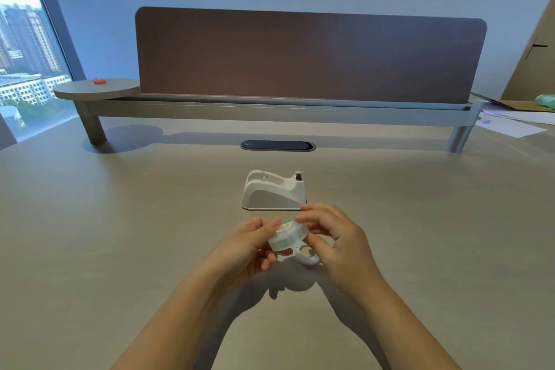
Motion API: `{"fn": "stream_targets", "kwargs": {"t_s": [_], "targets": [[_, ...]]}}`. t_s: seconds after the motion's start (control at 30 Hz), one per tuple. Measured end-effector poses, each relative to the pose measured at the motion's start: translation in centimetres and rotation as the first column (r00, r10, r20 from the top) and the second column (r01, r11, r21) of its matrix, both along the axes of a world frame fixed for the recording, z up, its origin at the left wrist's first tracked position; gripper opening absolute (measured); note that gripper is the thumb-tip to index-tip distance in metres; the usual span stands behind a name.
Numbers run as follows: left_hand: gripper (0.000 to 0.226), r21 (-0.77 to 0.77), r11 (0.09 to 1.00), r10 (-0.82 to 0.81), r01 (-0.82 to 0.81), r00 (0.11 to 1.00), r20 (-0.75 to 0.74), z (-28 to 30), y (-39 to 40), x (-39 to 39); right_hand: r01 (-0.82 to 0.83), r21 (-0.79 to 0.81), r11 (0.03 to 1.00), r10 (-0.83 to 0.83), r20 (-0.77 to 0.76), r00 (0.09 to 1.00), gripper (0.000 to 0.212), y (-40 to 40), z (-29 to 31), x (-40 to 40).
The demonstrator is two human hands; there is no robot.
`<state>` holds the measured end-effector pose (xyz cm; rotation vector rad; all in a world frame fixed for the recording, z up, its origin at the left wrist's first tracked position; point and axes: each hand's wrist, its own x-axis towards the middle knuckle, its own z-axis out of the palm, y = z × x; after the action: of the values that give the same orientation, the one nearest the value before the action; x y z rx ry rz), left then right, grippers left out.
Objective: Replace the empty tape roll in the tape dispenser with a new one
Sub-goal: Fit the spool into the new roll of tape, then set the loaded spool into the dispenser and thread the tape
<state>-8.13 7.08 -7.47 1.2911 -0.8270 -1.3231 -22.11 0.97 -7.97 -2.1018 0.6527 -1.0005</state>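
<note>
I am holding the tape roll up off the desk between both hands, at about six o'clock from the tape dispenser, so I can work on it freely in the air. My left hand is closing around the roll from its nine o'clock side, thumb on top and fingers curled beneath, steadying it. My right hand is meeting it from three o'clock, fingertips pinching at the roll's upper edge; I judge I am picking at its wrapping or fitting the hub, though the detail is too small to tell. A white curved piece is hanging below the roll at five o'clock, either a loose end or a hub part. The dispenser is sitting with its cradle open and empty, cutter toward two o'clock, waiting near enough for the roll to drop straight in.
</note>
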Motion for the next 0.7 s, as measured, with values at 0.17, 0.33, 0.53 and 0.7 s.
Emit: {"fn": "stream_targets", "kwargs": {"t_s": [0.17, 0.33, 0.53, 0.7], "targets": [[0.025, -0.24, 0.958, 0.236, -0.156, 0.905, 0.353, 0.6, 0.0, 0.4, 0.011, -0.014, 1.0, -0.012, -0.041, 0.999, 0.019, -0.2, 0.0, 0.0], [0.012, -0.267, 0.962, 0.158, 0.049, 0.698, 0.699, 0.9, -0.5, 0.3, 0.021, -0.01, 1.0, -0.021, -0.077, 0.997, 0.023, -0.3, 0.1, 0.5], [0.012, -0.337, 0.942, 0.199, 0.004, 0.799, 0.568, 0.9, -1.3, 1.4, 0.002, 0.211, 0.978, -0.012, 0.044, 0.999, 0.025, -0.6, 0.5, 1.0], [0.012, -0.307, 0.951, 0.134, 0.035, 0.847, 0.515, 1.4, -1.8, 2.1, -0.03, 0.212, 0.977, 0.026, 0.021, 0.999, 0.024, -1.4, 1.0, 1.8]]}}
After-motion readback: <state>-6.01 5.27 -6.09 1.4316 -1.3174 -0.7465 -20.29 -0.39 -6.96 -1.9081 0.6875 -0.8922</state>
